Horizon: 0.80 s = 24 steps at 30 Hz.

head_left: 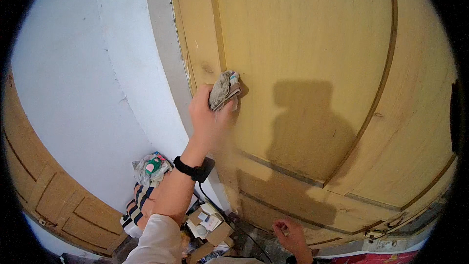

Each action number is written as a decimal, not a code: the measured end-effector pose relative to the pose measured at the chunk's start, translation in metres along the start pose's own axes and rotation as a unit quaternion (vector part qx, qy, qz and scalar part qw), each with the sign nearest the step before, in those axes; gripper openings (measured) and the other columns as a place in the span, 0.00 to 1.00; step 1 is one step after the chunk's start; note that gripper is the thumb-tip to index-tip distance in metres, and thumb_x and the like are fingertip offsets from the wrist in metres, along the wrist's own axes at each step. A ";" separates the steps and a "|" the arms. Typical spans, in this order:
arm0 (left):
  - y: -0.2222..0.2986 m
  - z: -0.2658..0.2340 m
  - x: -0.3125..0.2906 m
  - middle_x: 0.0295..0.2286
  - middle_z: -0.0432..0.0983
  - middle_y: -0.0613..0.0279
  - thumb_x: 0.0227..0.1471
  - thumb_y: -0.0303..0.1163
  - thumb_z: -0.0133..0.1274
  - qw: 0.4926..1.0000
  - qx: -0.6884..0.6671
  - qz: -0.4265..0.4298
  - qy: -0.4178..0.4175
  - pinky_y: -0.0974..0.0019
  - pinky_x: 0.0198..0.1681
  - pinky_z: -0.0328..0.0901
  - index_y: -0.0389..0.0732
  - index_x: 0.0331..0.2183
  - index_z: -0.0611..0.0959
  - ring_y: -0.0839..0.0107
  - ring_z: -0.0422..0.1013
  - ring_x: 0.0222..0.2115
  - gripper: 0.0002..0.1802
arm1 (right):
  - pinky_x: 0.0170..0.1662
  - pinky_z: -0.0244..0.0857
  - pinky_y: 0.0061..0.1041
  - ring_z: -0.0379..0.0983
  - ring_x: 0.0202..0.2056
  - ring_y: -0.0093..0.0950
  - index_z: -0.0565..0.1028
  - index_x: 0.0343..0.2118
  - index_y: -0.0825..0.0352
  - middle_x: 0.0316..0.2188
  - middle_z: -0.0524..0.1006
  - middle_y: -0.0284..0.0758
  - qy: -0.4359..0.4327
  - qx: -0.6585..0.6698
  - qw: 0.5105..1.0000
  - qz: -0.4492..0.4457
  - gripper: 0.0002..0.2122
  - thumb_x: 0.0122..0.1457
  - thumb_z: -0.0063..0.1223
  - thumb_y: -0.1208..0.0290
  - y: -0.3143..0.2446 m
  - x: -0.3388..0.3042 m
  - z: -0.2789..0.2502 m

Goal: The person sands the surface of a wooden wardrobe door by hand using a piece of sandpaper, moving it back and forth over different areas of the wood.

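Observation:
My left hand (205,112) is raised and grips a crumpled grey cloth (223,89), pressing it against the yellow wooden door (303,34) near the left edge of its upper panel. A black band (193,170) sits on that wrist. My right hand (289,232) is low, by the door's bottom rail, with fingers curled. Whether it holds anything is unclear. My shadow falls on the middle of the door.
A white wall (83,83) lies left of the door frame. A brown panelled wooden door (53,195) curves along the lower left. On the floor below are bundled clothes (149,171), an open cardboard box (212,230) with papers, and a black cable (210,200).

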State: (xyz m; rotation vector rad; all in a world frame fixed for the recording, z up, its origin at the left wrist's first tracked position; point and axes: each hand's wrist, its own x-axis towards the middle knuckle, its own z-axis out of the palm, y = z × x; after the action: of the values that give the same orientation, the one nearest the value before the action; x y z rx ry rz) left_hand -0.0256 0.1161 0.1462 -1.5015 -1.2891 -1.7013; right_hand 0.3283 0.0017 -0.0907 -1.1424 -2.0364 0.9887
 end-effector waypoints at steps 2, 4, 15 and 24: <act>-0.003 0.001 -0.001 0.28 0.79 0.48 0.43 0.28 0.72 1.000 0.003 0.012 -0.005 0.57 0.34 0.71 0.37 0.36 0.79 0.50 0.78 0.29 0.19 | 0.41 0.77 0.34 0.84 0.37 0.34 0.82 0.44 0.70 0.35 0.84 0.42 0.001 -0.002 1.000 -0.012 0.09 0.63 0.66 0.75 -0.009 -0.001 -0.002; -0.007 0.001 -0.010 0.28 0.80 0.48 0.42 0.28 0.73 1.000 0.015 0.008 -0.015 0.57 0.34 0.71 0.37 0.36 0.79 0.50 0.78 0.28 0.20 | 0.42 0.77 0.34 0.84 0.37 0.34 0.82 0.44 0.70 0.35 0.84 0.42 0.004 -0.006 0.999 -0.035 0.09 0.63 0.65 0.75 -0.009 -0.003 -0.002; -0.029 0.008 -0.097 0.29 0.78 0.50 0.44 0.28 0.73 0.998 0.031 -0.040 -0.034 0.58 0.33 0.70 0.38 0.33 0.79 0.52 0.76 0.28 0.17 | 0.41 0.76 0.33 0.83 0.37 0.36 0.81 0.43 0.69 0.35 0.83 0.41 0.000 -0.038 0.997 -0.068 0.08 0.63 0.66 0.74 0.000 -0.009 -0.001; -0.013 0.003 -0.085 0.27 0.75 0.51 0.43 0.28 0.72 0.998 -0.005 -0.066 -0.011 0.59 0.32 0.69 0.37 0.34 0.78 0.54 0.73 0.26 0.19 | 0.40 0.76 0.33 0.83 0.36 0.36 0.81 0.42 0.69 0.34 0.83 0.41 0.004 -0.042 0.994 -0.097 0.08 0.63 0.67 0.74 -0.003 -0.015 -0.001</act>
State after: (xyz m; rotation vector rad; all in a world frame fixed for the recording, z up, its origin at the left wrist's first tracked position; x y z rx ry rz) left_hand -0.0148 0.1075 0.0613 -1.4731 -1.4219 -1.7807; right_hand 0.3349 -0.0120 -0.0897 -0.9654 -2.1532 0.8084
